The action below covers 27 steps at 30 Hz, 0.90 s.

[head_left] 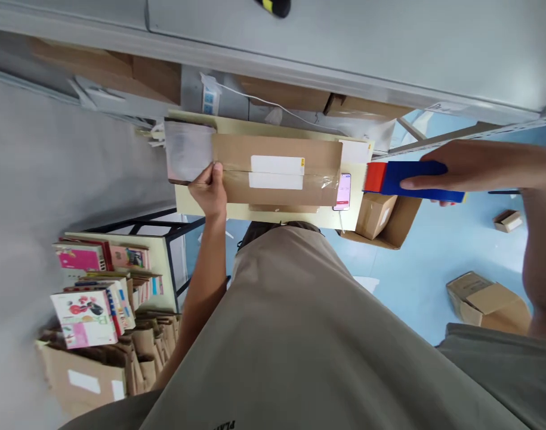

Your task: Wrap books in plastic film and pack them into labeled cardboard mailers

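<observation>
A long brown cardboard box (277,146) lies across the cream table, with a white label and clear tape along its middle seam. My left hand (210,190) grips the box at its left end, thumb on top, other fingers partly hidden. At the right, beyond the table's edge, my right hand (454,173) is wrapped round a blue tape dispenser (391,177) with a red, toothed end. That toothed end points left toward the box and is apart from it. Left of the box is a stack in clear plastic (187,149).
A phone (342,191) with a cable lies right of the box. An open carton (400,224) holding a smaller box stands below the table's right end. Books (89,304) are piled at lower left. A grey shelf (344,42) runs across the far side.
</observation>
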{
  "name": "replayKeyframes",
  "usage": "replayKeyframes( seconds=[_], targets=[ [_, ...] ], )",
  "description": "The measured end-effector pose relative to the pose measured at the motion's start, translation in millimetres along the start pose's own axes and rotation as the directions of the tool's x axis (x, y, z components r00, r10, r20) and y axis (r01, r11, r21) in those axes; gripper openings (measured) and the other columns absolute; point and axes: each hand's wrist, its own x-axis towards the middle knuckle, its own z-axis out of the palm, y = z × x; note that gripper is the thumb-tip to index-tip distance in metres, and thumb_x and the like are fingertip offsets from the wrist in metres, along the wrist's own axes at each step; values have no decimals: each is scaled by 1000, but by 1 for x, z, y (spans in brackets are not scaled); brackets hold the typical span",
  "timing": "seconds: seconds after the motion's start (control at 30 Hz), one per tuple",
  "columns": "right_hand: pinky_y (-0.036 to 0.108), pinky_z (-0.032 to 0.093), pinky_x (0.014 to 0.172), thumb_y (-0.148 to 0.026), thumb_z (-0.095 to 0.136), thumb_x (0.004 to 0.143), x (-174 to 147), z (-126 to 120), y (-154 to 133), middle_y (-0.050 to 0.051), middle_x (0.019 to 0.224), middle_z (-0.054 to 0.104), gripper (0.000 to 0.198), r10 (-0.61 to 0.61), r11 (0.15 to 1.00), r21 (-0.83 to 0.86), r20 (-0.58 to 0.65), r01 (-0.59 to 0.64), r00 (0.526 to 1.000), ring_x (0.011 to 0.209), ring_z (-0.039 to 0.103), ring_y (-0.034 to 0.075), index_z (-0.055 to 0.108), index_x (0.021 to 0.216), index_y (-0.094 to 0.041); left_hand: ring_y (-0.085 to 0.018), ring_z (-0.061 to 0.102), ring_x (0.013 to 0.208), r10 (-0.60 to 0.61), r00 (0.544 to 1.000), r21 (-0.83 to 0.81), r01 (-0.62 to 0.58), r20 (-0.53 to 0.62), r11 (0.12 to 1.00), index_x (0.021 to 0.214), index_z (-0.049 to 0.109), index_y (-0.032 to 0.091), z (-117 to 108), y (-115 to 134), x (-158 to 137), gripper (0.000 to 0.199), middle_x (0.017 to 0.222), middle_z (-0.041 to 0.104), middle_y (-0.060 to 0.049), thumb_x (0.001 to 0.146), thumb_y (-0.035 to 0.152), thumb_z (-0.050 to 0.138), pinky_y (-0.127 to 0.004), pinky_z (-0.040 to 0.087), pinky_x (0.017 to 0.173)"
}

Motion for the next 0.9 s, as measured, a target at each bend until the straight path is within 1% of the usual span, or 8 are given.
replayKeyframes(
  seconds=[0.17,0.23,0.33,0.4,0.53,0.7,0.8,0.9],
  targets=[
    [42,51,86,-84,57,114,-21,5,62,12,84,73,68,76,997,31,-51,-75,996,99,73,32,78,105,-20,-18,76,93,-30,999,136,36,-42,990,95,86,15,5,-8,8,22,79,76,6,111,25,75,-30,63,98],
    [42,51,86,-82,57,115,-23,5,89,10,80,72,67,122,992,31,-7,-121,993,94,72,30,77,100,-20,-15,75,95,-36,998,172,43,-48,984,106,89,11,5,-12,12,18,87,81,7,113,19,74,-30,64,102],
    [42,51,85,-77,64,113,-13,10,118,9,79,72,62,160,987,-39,111,-156,981,87,71,28,77,95,-20,-14,78,103,-19,999,194,28,-46,981,123,89,8,5,-16,14,20,108,91,5,118,15,72,-31,66,111],
    [44,53,88,-74,68,111,-2,20,129,11,85,75,57,161,984,-89,104,-152,982,89,73,30,79,98,-20,-15,81,108,-21,999,209,28,-35,978,128,89,7,5,-18,14,22,119,93,2,120,15,70,-31,66,114],
    [49,57,96,-75,71,108,17,47,129,15,98,79,57,116,989,-86,-50,-120,992,105,76,38,84,113,-20,-16,82,114,-52,998,235,57,-25,970,133,88,5,3,-17,14,27,129,93,-2,122,17,67,-33,66,118],
    [51,57,98,-69,70,111,27,76,101,20,104,82,57,161,978,-109,-156,-179,975,112,77,42,84,124,-15,-16,82,120,-76,996,208,82,-36,975,136,86,5,4,-14,13,27,133,92,-2,122,17,66,-36,65,122],
    [48,56,93,-59,67,115,34,92,82,23,111,85,50,173,966,-151,-231,-211,957,112,78,43,83,130,-14,-16,82,120,-66,997,215,72,-33,974,139,84,4,5,-11,11,27,133,92,-3,122,17,66,-37,65,123],
    [45,53,88,-44,63,118,40,105,72,27,119,87,41,215,948,-182,-233,-260,948,112,80,43,81,132,-10,-17,81,116,-33,999,275,38,-23,961,138,83,4,3,-10,10,30,124,92,-1,123,22,64,-36,66,119]
  ],
)
